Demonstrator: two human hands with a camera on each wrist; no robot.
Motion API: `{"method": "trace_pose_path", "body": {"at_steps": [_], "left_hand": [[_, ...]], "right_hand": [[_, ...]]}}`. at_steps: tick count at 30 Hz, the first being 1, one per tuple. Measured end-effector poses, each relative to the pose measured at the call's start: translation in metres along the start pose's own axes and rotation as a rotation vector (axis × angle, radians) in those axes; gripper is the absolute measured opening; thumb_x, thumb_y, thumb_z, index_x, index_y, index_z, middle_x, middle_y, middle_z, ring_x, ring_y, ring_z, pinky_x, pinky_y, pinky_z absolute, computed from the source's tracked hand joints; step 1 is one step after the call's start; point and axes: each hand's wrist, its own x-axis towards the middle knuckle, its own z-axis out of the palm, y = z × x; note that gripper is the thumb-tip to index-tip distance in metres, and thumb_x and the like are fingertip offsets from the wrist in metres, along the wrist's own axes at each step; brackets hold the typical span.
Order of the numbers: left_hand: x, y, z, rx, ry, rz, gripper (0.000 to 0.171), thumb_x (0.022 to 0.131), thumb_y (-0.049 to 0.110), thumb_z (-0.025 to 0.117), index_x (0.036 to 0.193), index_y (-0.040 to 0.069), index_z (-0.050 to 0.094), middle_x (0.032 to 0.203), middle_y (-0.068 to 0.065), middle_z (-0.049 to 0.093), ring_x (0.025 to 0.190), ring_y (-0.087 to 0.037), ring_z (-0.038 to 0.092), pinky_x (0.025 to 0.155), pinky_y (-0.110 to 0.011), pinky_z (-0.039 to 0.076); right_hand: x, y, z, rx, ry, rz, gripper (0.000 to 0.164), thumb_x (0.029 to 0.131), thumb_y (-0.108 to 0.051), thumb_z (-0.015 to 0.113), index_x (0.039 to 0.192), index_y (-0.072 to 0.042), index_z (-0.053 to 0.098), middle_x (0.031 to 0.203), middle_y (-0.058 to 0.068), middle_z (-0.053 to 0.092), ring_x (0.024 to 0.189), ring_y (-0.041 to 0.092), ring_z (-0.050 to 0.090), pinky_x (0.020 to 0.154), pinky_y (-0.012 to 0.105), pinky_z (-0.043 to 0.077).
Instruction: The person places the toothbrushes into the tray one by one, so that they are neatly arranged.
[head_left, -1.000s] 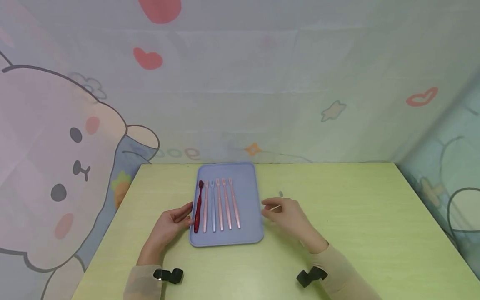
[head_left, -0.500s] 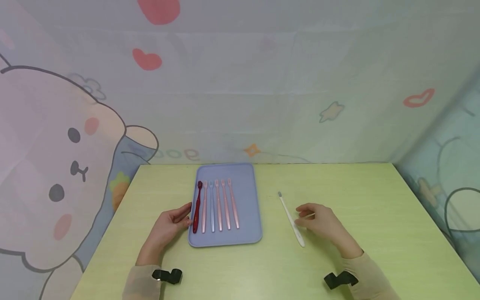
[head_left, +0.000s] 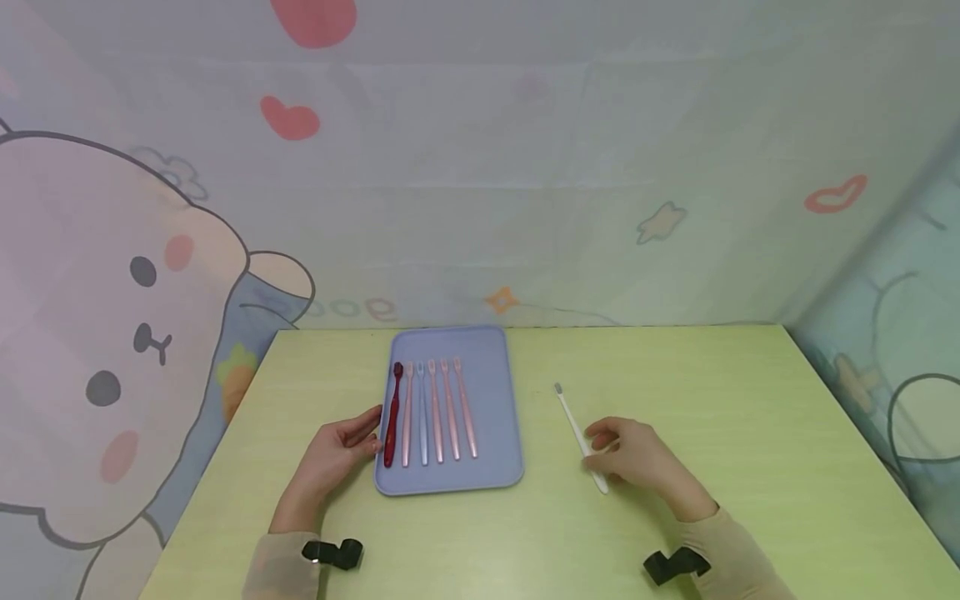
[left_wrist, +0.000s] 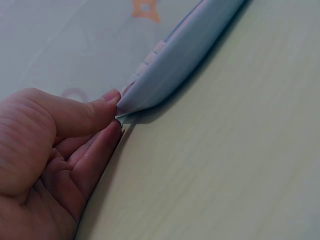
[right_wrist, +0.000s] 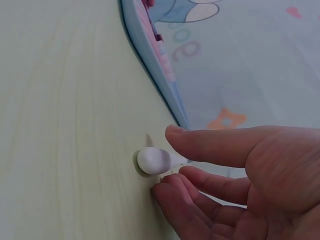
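Note:
At the left rim of a blue tray, my left hand pinches the edge between thumb and fingers, as the left wrist view confirms. Inside lie a dark red toothbrush, a light blue toothbrush and several pink toothbrushes, side by side with heads toward the wall. A white toothbrush with a grey head lies on the table right of the tray. My right hand is over its handle; in the right wrist view the thumb and fingers are apart on either side of the white handle end.
The pale yellow-green table ends at a patterned wall cloth, and the tray's far side is close to that edge. A printed bear covers the cloth at left. Each wrist wears a black camera strap.
My right hand has let go of the tray's right side, moved right, then come slightly back left over the white toothbrush, uncovering most of it. My left hand stays at the tray.

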Motion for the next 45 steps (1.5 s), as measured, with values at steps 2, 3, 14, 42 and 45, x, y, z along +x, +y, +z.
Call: {"method": "trace_pose_path", "body": {"at_steps": [2, 3, 14, 42, 45], "left_hand": [[0.0001, 0.0002, 0.0000, 0.006, 0.000, -0.003, 0.060, 0.099, 0.000, 0.074, 0.155, -0.003, 0.051, 0.155, -0.021, 0.053, 0.140, -0.034, 0.055, 0.101, -0.013, 0.051], [0.0001, 0.0001, 0.0000, 0.009, 0.001, -0.004, 0.061, 0.099, 0.000, 0.075, 0.155, -0.003, 0.052, 0.155, -0.021, 0.053, 0.140, -0.033, 0.055, 0.101, -0.013, 0.051], [-0.0014, -0.0002, -0.0010, 0.017, 0.002, -0.006, 0.061, 0.099, 0.002, 0.075, 0.155, -0.003, 0.052, 0.155, -0.021, 0.053, 0.140, -0.034, 0.056, 0.102, -0.014, 0.051], [-0.0015, 0.0012, -0.0007, 0.016, 0.002, -0.013, 0.060, 0.099, 0.001, 0.075, 0.155, -0.003, 0.052, 0.154, -0.021, 0.054, 0.139, -0.034, 0.056, 0.101, -0.013, 0.051], [-0.0009, 0.0013, -0.0005, 0.009, 0.003, -0.013, 0.060, 0.099, 0.001, 0.075, 0.155, -0.003, 0.052, 0.153, -0.021, 0.054, 0.139, -0.033, 0.056, 0.101, -0.013, 0.051]], "right_hand": [[-0.0004, -0.0006, 0.0006, -0.005, -0.005, -0.008, 0.049, 0.087, -0.009, 0.088, 0.129, 0.004, 0.067, 0.107, 0.010, 0.067, 0.081, 0.019, 0.065, 0.062, 0.032, 0.062], [-0.0007, -0.0007, 0.0010, -0.006, -0.006, -0.009, 0.050, 0.086, -0.008, 0.088, 0.130, 0.005, 0.067, 0.107, 0.010, 0.066, 0.080, 0.019, 0.064, 0.062, 0.032, 0.062], [-0.0031, -0.0051, 0.0036, -0.020, 0.008, -0.030, 0.047, 0.085, -0.003, 0.089, 0.126, 0.005, 0.068, 0.100, 0.008, 0.063, 0.078, 0.018, 0.062, 0.059, 0.032, 0.061], [-0.0023, -0.0022, 0.0051, -0.154, 0.022, -0.035, 0.033, 0.086, -0.007, 0.087, 0.115, 0.001, 0.073, 0.085, 0.002, 0.066, 0.067, 0.016, 0.064, 0.059, 0.030, 0.057], [-0.0031, -0.0030, 0.0046, -0.157, 0.022, -0.034, 0.032, 0.086, -0.007, 0.086, 0.114, 0.000, 0.073, 0.085, 0.002, 0.066, 0.067, 0.016, 0.062, 0.058, 0.029, 0.056]]}}
